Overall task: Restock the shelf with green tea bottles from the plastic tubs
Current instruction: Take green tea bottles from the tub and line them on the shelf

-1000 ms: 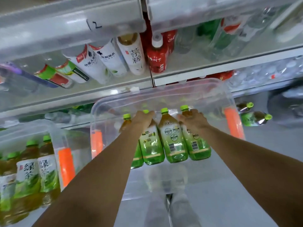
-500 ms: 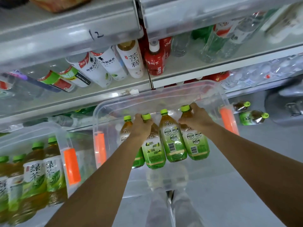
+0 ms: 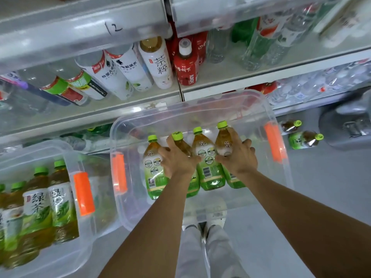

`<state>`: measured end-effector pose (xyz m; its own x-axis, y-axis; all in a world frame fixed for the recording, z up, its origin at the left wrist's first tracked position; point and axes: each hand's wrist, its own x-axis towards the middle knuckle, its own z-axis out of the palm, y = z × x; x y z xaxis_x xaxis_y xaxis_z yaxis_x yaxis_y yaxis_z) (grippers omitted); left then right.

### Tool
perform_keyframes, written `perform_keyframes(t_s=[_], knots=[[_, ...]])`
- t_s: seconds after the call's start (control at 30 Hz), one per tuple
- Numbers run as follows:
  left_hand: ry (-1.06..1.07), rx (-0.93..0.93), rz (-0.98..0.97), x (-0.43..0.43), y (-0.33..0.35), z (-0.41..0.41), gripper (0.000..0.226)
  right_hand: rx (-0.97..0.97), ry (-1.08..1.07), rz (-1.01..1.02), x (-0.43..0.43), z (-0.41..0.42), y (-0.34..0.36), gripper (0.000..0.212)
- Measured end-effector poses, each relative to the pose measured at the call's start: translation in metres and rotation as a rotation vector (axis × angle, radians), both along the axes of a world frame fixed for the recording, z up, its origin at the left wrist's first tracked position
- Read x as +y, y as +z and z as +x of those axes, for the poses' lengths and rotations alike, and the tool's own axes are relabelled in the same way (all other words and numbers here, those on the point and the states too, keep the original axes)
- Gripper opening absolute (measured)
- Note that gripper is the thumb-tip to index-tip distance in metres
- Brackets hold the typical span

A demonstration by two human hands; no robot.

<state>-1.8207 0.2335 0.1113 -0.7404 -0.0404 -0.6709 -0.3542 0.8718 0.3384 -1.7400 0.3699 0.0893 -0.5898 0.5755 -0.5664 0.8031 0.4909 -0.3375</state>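
Several green tea bottles with green caps stand in a row inside a clear plastic tub [image 3: 200, 109] with orange handles on the floor. My left hand [image 3: 176, 159] grips the neck of the second bottle from the left [image 3: 179, 141]. My right hand [image 3: 237, 157] grips the rightmost bottle [image 3: 222, 137]. Between the two hands stands a free bottle [image 3: 208, 167], and another bottle [image 3: 153, 167] stands left of my left hand. The lowest shelf [image 3: 299, 135] holds two green tea bottles at the right.
A second clear tub [image 3: 40, 149] at the left holds several larger green tea bottles. Shelves [image 3: 140, 109] above carry white, red and clear drink bottles. My feet [image 3: 204, 221] stand just behind the tub on the grey floor.
Both hands have slid down from the caps onto the bottle necks and closed round them. The view has tilted slightly downward.
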Motion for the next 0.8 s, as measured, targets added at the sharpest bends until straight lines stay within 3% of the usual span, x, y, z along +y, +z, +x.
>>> perform_keyframes(t_s=[0.1, 0.2, 0.5, 0.67, 0.8], knots=[[0.005, -0.024, 0.006, -0.004, -0.004, -0.003, 0.096, -0.014, 0.034, 0.011, 0.003, 0.006, -0.003, 0.077], [-0.009, -0.045, 0.029, -0.008, -0.004, -0.004, 0.098, -0.046, 0.062, 0.026, 0.008, 0.005, -0.005, 0.073], [-0.087, 0.024, 0.02, -0.012, -0.003, 0.002, 0.094, -0.044, 0.103, 0.052, 0.01, -0.005, -0.017, 0.087], [-0.103, 0.054, 0.006, -0.019, -0.006, 0.01, 0.095, -0.211, 0.017, 0.006, 0.004, -0.02, -0.023, 0.107], [-0.08, 0.031, 0.022, -0.019, -0.004, 0.003, 0.093, -0.249, -0.036, -0.02, 0.006, -0.023, -0.025, 0.107]])
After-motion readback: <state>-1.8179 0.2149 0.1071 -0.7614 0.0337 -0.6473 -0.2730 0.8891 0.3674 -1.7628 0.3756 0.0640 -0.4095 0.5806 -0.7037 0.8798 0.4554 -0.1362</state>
